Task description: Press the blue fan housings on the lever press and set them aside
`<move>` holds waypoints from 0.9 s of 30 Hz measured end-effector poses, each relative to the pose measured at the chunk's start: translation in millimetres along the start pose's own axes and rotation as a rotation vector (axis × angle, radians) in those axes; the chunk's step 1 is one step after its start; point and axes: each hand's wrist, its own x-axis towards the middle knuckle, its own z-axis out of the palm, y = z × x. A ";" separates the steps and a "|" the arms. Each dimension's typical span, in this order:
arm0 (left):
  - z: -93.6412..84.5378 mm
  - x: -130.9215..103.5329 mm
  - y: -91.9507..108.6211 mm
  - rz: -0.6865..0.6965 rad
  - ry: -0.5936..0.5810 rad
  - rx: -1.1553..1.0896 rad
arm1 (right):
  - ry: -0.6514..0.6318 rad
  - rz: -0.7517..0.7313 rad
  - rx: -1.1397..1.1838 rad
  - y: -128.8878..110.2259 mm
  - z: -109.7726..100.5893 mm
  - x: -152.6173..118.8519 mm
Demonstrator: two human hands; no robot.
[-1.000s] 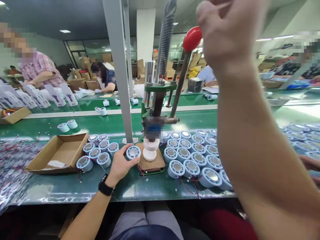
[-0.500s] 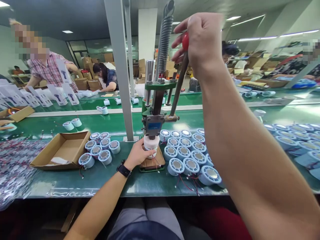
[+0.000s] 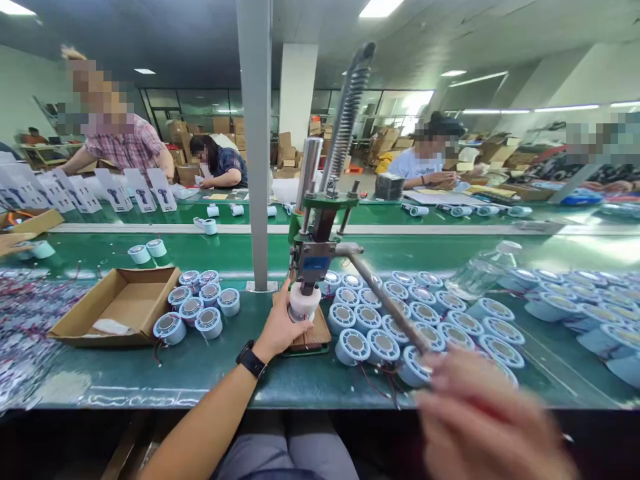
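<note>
In the middle of the bench stands a green hand press (image 3: pixel 315 260), with a spring and a steel ram. Under the ram sits a white round cap piece (image 3: pixel 305 301), with the part below it mostly hidden by fingers. My left hand (image 3: pixel 283 327), wearing a black watch, is closed around that part, thumb in front, on the press base (image 3: pixel 317 337). A steel press lever (image 3: pixel 395 307) slants down to the right. Its end runs into my right hand (image 3: pixel 485 407), which is smeared by motion and wraps over the knob.
Several light-blue round motor units (image 3: pixel 383 347) stand right of the press, with more to their left by an open cardboard box (image 3: pixel 145 300). A clear bottle (image 3: pixel 483 270) lies behind the right-hand units. A grey post (image 3: pixel 257 147) rises behind. Co-workers sit or stand across the bench.
My right hand has swung the lever from upright down toward the front right. The ram is lower over the part. My left hand keeps its hold; the head view has shifted upward.
</note>
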 end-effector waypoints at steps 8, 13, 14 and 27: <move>2.3 -6.3 1.7 0.038 0.020 0.037 | -0.085 0.047 0.320 68.0 72.1 170.0; 6.0 -9.3 -5.7 0.069 0.020 -0.006 | 0.119 0.321 0.336 60.9 118.5 2.7; 6.9 -9.2 -6.2 0.080 0.011 -0.017 | 0.077 0.405 0.297 63.2 126.0 -36.2; -70.6 -115.0 -10.4 0.039 0.128 0.690 | -0.080 0.618 0.086 41.2 124.5 -142.5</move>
